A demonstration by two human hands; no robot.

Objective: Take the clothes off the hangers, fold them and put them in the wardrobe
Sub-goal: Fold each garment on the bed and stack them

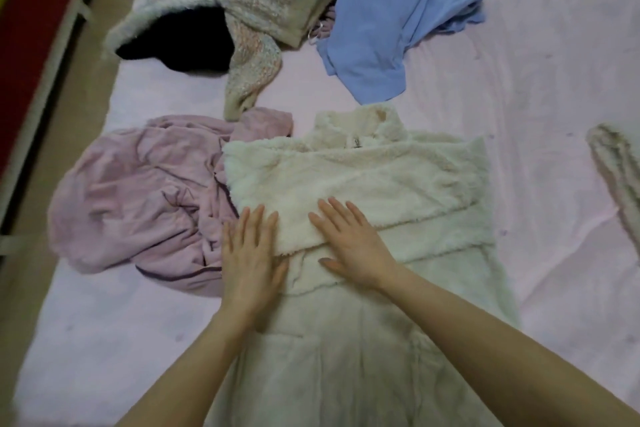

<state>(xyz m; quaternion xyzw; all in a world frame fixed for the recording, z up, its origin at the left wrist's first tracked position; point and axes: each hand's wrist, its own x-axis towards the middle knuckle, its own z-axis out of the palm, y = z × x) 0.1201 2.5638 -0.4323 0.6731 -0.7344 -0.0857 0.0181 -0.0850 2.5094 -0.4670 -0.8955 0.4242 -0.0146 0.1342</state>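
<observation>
Cream fleece jacket (363, 177): lies flat on the bed (554, 114), collar away from the person, one sleeve folded across the chest.
Left hand (251, 260): fingers straight, palm pressing the jacket's left edge.
Right hand (349, 243): flat, fingers spread on the folded sleeve.
Room: bare pink sheet to the right; bed edge at left.
Neighbours: crumpled pink garment (138, 198) touching the jacket; knitted sweater (249, 10) and blue garment (391, 17) beyond.
</observation>
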